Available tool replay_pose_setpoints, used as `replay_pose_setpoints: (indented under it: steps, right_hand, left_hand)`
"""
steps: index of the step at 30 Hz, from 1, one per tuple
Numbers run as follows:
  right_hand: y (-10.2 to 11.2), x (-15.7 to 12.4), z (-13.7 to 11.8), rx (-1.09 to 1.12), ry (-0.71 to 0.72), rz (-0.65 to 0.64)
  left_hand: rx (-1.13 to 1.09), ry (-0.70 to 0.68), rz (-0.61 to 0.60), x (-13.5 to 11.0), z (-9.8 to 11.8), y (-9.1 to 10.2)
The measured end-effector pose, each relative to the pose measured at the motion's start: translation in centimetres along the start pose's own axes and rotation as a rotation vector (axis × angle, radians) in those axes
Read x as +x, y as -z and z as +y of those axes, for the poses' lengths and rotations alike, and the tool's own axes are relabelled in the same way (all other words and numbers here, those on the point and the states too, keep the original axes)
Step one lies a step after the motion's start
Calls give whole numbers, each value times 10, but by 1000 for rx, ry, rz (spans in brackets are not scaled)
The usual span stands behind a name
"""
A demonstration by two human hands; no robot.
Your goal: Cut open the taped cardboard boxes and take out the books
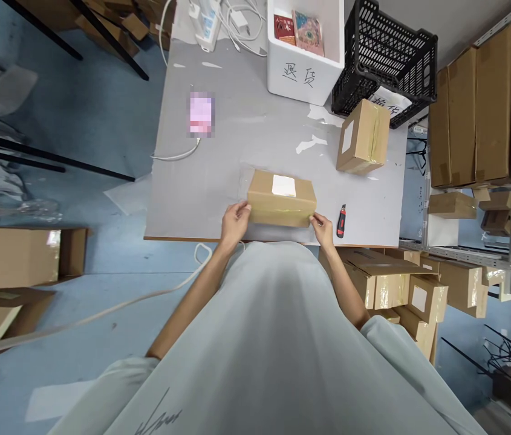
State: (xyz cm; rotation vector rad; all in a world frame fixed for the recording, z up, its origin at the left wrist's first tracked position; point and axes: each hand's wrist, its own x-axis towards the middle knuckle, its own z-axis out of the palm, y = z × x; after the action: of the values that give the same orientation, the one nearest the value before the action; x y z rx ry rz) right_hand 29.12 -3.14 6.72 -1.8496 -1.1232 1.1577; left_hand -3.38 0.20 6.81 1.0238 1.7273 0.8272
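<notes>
A taped cardboard box (281, 198) with a white label on top lies near the front edge of the grey table (219, 181). My left hand (234, 221) grips its left end, fingers curled over the corner. At the box's right end, my right hand (323, 229) holds the near corner with bent fingers. A red and black utility knife (341, 221) lies just right of my right hand.
A second taped box (363, 137) stands at the back right beside a black plastic crate (384, 54). A white foam bin (305, 45) holds books. A phone (201, 113) on a cable lies at the left. Stacked cartons (400, 287) and shelving fill the right side.
</notes>
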Motion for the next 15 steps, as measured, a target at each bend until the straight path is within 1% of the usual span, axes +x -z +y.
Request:
replay_pose_setpoints:
  steps: [2,3,6,9,12,15]
  right_hand:
    - [3,4,-12,-34,29,85]
    - [5,7,-17,-59,39,106]
    - [9,14,-27,-123,54,89]
    - [7,15,-26,-134,33,53]
    - [1,11,-20,-89,-23,62]
    - [-3,9,-17,-72,-40,76]
  left_hand:
    - [28,-37,43,2,11,1]
    - [44,-52,60,4,16,2]
    - [92,-70,88,6,22,5]
    - [115,-18,72,5,18,6]
    - [110,42,60,1,11,4]
    - [131,49,86,-1,6,0]
